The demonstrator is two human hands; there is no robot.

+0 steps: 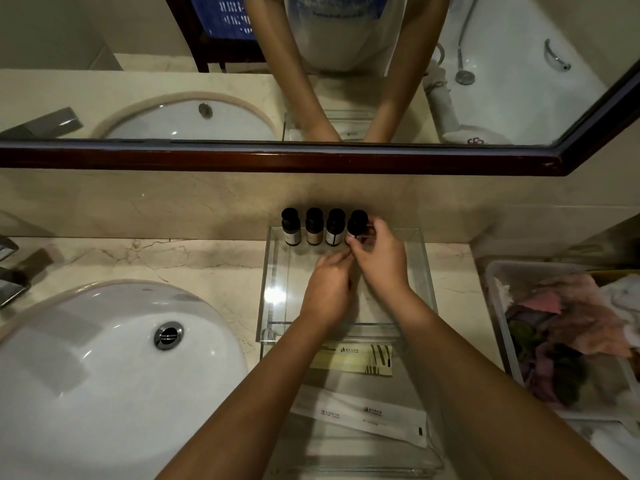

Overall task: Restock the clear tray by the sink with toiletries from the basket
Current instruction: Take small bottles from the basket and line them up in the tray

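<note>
A fourth dark-capped bottle (356,225) is gripped in the curled fingers of the right hand (377,261) at the back of the clear tray (273,271), beside the sink (104,358). Its base is reached by the left hand (329,282); any pinch cannot be told. The bottle is best set upright, in line with the row of three (314,230). Flat sachets (353,360) lie nearer. Cloths are seen in the basket (498,306).

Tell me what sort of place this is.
Probably a hotel bathroom: a sink set in a marble counter, a wall mirror, and four small toiletry bottles lined up in a clear tray.
</note>
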